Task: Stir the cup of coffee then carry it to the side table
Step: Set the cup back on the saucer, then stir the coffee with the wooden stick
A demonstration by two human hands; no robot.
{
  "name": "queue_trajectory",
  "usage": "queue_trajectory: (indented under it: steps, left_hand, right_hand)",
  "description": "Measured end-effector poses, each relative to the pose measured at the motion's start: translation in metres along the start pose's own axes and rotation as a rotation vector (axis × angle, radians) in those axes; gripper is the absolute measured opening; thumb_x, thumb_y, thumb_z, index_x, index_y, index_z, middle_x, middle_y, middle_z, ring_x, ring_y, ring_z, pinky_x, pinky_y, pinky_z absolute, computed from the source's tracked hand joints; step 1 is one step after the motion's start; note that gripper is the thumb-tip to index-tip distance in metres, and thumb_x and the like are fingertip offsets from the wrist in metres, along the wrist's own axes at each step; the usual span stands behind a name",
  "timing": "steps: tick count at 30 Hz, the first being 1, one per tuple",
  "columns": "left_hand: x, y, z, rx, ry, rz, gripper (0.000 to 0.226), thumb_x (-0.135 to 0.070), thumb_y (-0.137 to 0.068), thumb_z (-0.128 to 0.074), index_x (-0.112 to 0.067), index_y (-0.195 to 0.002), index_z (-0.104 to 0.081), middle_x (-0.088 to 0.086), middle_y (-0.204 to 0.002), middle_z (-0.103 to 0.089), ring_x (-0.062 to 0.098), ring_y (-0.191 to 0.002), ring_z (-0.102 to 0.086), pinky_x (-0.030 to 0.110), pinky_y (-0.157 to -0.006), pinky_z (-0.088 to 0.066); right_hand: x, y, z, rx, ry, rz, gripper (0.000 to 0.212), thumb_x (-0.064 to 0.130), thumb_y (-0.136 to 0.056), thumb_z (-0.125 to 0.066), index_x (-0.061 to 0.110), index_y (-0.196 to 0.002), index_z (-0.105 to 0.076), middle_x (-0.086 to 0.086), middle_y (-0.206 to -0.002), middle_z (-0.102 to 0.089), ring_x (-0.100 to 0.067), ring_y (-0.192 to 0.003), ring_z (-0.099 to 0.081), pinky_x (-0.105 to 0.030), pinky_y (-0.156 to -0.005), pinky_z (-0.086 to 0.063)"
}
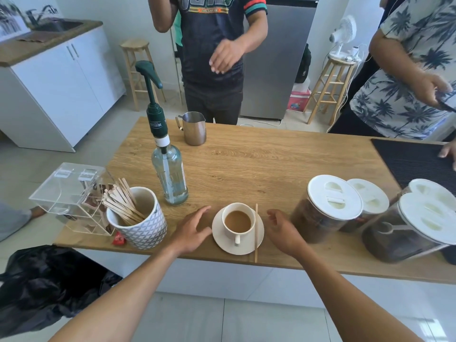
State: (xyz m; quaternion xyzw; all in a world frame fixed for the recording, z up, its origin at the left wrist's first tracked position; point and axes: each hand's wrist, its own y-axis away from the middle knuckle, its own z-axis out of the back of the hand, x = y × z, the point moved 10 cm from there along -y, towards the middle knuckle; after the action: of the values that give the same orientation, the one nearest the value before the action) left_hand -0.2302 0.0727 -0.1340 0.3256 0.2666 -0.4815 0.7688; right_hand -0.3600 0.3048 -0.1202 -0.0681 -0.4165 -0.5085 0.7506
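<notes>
A white cup of milky coffee [238,221] stands on a white saucer [222,239] near the front edge of the wooden table [259,164], its handle turned toward me. A thin wooden stir stick [256,233] lies across the saucer's right rim and reaches past the table edge. My left hand [192,230] hovers just left of the saucer, fingers spread and holding nothing. To the right of the saucer is my right hand [283,230], open too, with curled fingers close to the stick.
A patterned mug of wooden stir sticks [138,218], a clear sachet box [71,193] and a pump bottle [169,174] stand to the left. A steel pitcher [193,128] is at the back. Lidded coffee jars [325,208] crowd the right. Two people stand behind the table.
</notes>
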Motion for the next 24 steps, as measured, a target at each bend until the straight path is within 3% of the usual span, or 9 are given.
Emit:
queue_trajectory:
  steps: [4,7,12,18,24]
  left_hand:
    - [0.012,0.006,0.003,-0.092,-0.116,-0.027,0.051,-0.042,-0.102,-0.038,-0.028,-0.151,-0.033,-0.008,-0.159,-0.028,0.013,-0.148,-0.018,0.034,-0.12,-0.015]
    - [0.019,0.006,-0.002,-0.162,-0.212,-0.093,0.056,-0.047,-0.103,-0.027,-0.021,-0.151,-0.033,-0.003,-0.161,-0.026,0.013,-0.149,-0.014,0.032,-0.121,-0.011]
    - [0.016,0.004,-0.003,-0.286,-0.339,-0.123,0.066,-0.048,-0.098,-0.015,-0.012,-0.144,-0.045,0.005,-0.152,-0.041,0.022,-0.144,-0.027,0.031,-0.118,-0.014]
    - [0.016,0.001,-0.008,-0.31,-0.502,-0.15,0.055,-0.039,-0.1,-0.023,-0.011,-0.141,-0.046,0.009,-0.147,-0.045,0.026,-0.138,-0.035,0.04,-0.117,-0.028]
    - [0.018,0.0,-0.014,-0.3,-0.549,-0.175,0.053,-0.034,-0.102,-0.026,-0.01,-0.148,-0.038,0.008,-0.157,-0.034,0.024,-0.148,-0.022,0.042,-0.121,-0.019]
  right_hand:
    - [-0.01,-0.008,0.003,-0.011,-0.077,-0.082,0.047,0.023,-0.093,-0.056,0.014,-0.138,-0.045,-0.007,-0.134,-0.052,-0.019,-0.119,-0.052,-0.029,-0.094,-0.041]
    - [-0.012,-0.013,0.001,-0.004,-0.11,-0.131,0.044,0.025,-0.095,-0.052,0.014,-0.137,-0.046,-0.004,-0.126,-0.056,-0.017,-0.108,-0.053,-0.026,-0.089,-0.038]
    - [-0.009,-0.024,0.005,-0.049,-0.066,-0.131,0.036,0.025,-0.098,-0.049,0.01,-0.13,-0.055,-0.006,-0.127,-0.06,-0.014,-0.104,-0.05,-0.024,-0.087,-0.036]
    - [-0.003,-0.044,0.009,-0.105,-0.004,-0.125,0.023,0.026,-0.096,-0.048,0.012,-0.099,-0.066,-0.006,-0.103,-0.068,-0.022,-0.091,-0.059,-0.029,-0.077,-0.042]
    - [-0.001,-0.056,0.003,-0.117,0.015,-0.13,0.03,0.035,-0.095,-0.051,0.012,-0.089,-0.07,-0.005,-0.087,-0.067,-0.025,-0.085,-0.062,-0.034,-0.077,-0.049]
